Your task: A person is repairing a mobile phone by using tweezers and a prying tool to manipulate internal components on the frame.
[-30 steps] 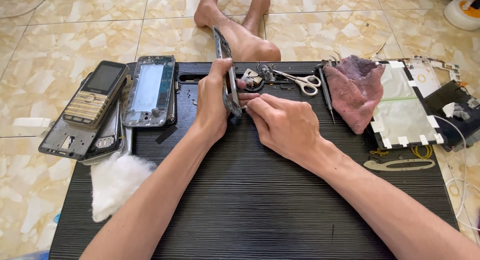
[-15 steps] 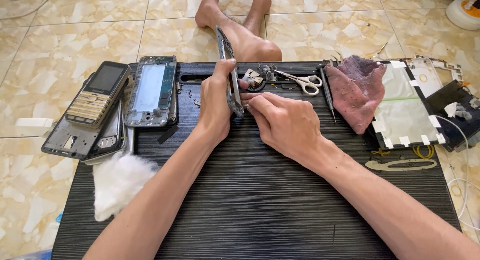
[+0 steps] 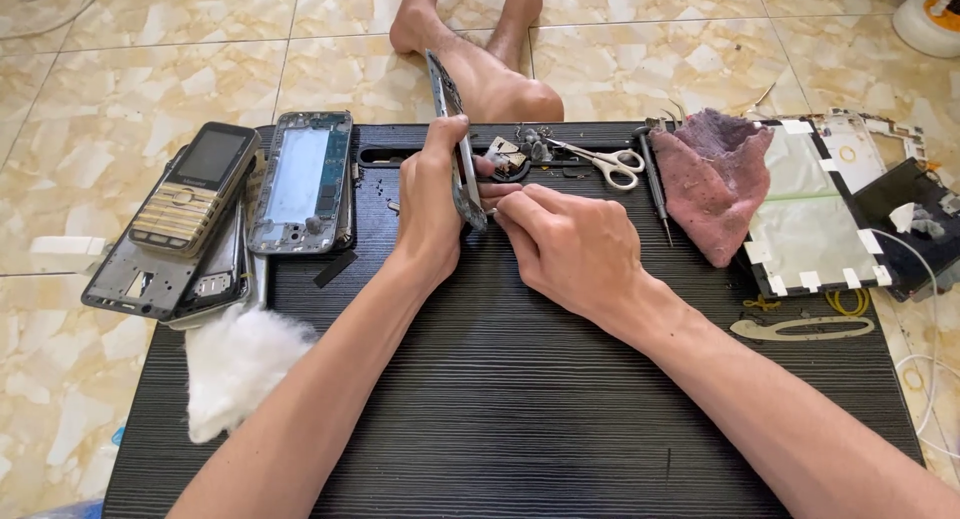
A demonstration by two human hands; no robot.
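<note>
My left hand (image 3: 432,204) grips a thin phone frame (image 3: 452,129) held on edge, upright above the black ribbed work board (image 3: 500,399). My right hand (image 3: 565,244) is pressed against the frame's lower end, fingertips pinched at its bottom corner; what they pinch is hidden. Both hands meet near the board's far middle.
At the left lie a gold keypad phone (image 3: 195,187), an opened phone chassis (image 3: 302,179) and other phone parts. White cotton (image 3: 235,364) sits near the left edge. Scissors (image 3: 605,161), a screwdriver (image 3: 655,184), a pink cloth (image 3: 712,179) and a tablet back panel (image 3: 815,214) lie to the right. Bare feet (image 3: 480,49) rest beyond.
The hands stay on the upright frame. The view has shifted slightly; the objects on the board have not moved.
</note>
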